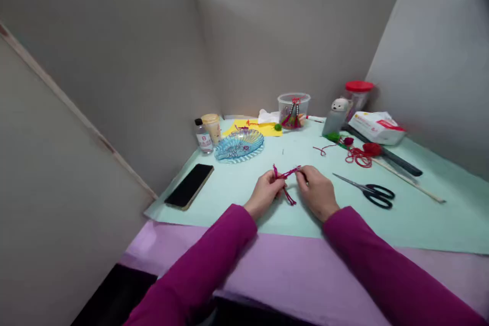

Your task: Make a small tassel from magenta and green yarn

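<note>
Knotted magenta cord (284,177), single piece, held just above the mint-green sheet (225,198) between the hands, one loose tail trailing toward the person. Left hand (263,194) and right hand (317,192): both closed in a pinch on the cord, close together, magenta sleeves (202,260) reaching in from the near side. Sheet's near edge runs just below the wrists, over a lilac cloth (198,249); open sheet lies to either side of the hands. Right of the right hand, near: black-handled scissors (376,194). Left of the left hand: black smartphone (189,186). Ahead of the hands: blue glass dish (239,145), bottle (204,137) labelled "B", clear plastic tub (293,111) holding a tassel. Ahead and right: loose red thread (358,157), white box (376,128), its red-marked print too small to read.
</note>
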The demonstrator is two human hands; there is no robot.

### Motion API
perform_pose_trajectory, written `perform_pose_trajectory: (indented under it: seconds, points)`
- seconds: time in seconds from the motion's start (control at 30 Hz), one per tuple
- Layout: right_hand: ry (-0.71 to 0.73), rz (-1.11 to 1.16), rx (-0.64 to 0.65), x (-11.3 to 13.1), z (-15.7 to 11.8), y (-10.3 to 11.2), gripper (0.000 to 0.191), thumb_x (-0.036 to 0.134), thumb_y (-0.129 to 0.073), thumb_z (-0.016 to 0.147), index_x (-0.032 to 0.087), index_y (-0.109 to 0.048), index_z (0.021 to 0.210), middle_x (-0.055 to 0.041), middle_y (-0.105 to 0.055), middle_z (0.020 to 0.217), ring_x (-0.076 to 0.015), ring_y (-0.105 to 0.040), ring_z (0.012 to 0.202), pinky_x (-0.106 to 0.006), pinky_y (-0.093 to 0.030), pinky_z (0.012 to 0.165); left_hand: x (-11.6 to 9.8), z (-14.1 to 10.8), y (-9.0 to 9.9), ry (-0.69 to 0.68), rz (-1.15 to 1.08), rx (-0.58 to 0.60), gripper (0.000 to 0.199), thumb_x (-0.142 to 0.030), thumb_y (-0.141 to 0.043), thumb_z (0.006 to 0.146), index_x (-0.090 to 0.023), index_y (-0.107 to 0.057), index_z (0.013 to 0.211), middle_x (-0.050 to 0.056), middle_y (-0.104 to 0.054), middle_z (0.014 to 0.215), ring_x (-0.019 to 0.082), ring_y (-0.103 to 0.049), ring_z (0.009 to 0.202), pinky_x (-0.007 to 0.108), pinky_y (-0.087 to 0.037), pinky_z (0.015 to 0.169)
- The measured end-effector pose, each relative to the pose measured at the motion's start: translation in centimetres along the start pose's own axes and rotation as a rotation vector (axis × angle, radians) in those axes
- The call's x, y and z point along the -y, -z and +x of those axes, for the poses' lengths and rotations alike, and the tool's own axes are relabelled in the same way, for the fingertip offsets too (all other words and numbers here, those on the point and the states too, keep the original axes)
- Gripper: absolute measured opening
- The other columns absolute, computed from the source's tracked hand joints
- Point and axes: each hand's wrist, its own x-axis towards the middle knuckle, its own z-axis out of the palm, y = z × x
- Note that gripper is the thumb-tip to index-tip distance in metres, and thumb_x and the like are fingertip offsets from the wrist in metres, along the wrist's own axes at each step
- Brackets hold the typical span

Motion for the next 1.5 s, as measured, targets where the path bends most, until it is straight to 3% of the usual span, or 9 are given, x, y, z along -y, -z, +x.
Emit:
perform_pose_trajectory:
  seconds: [0.1,0.23,0.3,0.4,0.5,0.6,1.03,1.5]
  points:
    - [-0.256,0.041,-0.095,-1.4,0.9,0.4,0.023,0.035,-0.042,0.083,0.019,-0.053,0.072,-0.0013,-0.055,0.066,-0.0155,-0.047,0.063,-0.027,-0.032,0.061,0.1,0.0,0.1,0.006,-0.035,0.004,0.009,-0.021,-0.055,0.072,-0.015,-0.052,0.077,-0.004,-0.047,0.054,0.007,-0.040,0.047,0.022,-0.027,0.049]
    - [-0.486,0.203,-0.225,-2.2,1.5,1.1,0.022,0.038,-0.045,0.082,0.019,-0.054,0.073,0.0021,-0.050,0.060,-0.0143,-0.045,0.059,-0.026,-0.032,0.057,0.0,0.0,0.1,0.017,-0.087,0.003,0.011,-0.021,-0.057,0.071,-0.014,-0.052,0.078,-0.003,-0.050,0.058,0.007,-0.042,0.048,0.022,-0.029,0.049]
    - [-0.437,0.287,-0.192,-1.7,1.4,1.3,0.022,0.038,-0.046,0.082,0.019,-0.056,0.077,0.0029,-0.050,0.061,-0.0133,-0.045,0.058,-0.025,-0.033,0.057,-0.1,0.0,0.1,0.020,-0.102,0.006,0.011,-0.021,-0.058,0.071,-0.014,-0.052,0.078,-0.003,-0.050,0.058,0.007,-0.043,0.048,0.022,-0.030,0.050]
    - [-0.230,0.334,0.028,-0.1,0.8,1.3,0.021,0.035,-0.047,0.082,0.019,-0.057,0.072,0.0039,-0.049,0.059,-0.0115,-0.043,0.057,-0.024,-0.033,0.057,0.0,0.0,0.1,0.011,-0.125,0.007,0.013,-0.021,-0.059,0.071,-0.014,-0.051,0.079,-0.003,-0.050,0.058,0.007,-0.044,0.049,0.021,-0.032,0.051]
    - [-0.020,0.265,0.204,1.1,0.2,0.9,0.020,0.030,-0.046,0.083,0.019,-0.056,0.070,0.0027,-0.052,0.062,-0.0115,-0.045,0.058,-0.024,-0.034,0.059,0.2,0.0,0.0,-0.023,-0.148,0.011,0.015,-0.023,-0.060,0.073,-0.014,-0.051,0.081,-0.003,-0.050,0.060,0.007,-0.045,0.051,0.021,-0.034,0.053]
    - [0.093,0.174,0.263,1.4,-0.1,0.6,0.019,0.025,-0.043,0.084,0.019,-0.056,0.072,-0.0005,-0.058,0.071,-0.0130,-0.049,0.065,-0.025,-0.035,0.064,0.3,0.0,0.0,-0.051,-0.153,0.020,0.016,-0.023,-0.060,0.074,-0.013,-0.052,0.084,-0.002,-0.052,0.064,0.007,-0.046,0.053,0.021,-0.035,0.055]
    - [0.140,0.014,0.250,0.7,-0.2,0.4,0.018,0.024,-0.042,0.086,0.020,-0.055,0.074,-0.0020,-0.061,0.076,-0.0143,-0.053,0.068,-0.026,-0.035,0.065,0.3,0.2,0.1,0.010,-0.236,0.040,0.013,-0.014,-0.056,0.069,-0.012,-0.057,0.081,0.001,-0.056,0.066,0.008,-0.049,0.056,0.022,-0.037,0.057]
    - [0.127,0.042,0.246,1.1,-0.2,0.6,0.018,0.025,-0.042,0.084,0.020,-0.054,0.070,-0.0012,-0.060,0.072,-0.0130,-0.051,0.063,-0.025,-0.034,0.062,0.4,0.2,0.0,0.004,-0.233,0.029,0.013,-0.013,-0.056,0.071,-0.012,-0.056,0.083,0.000,-0.056,0.067,0.007,-0.050,0.056,0.021,-0.038,0.057]
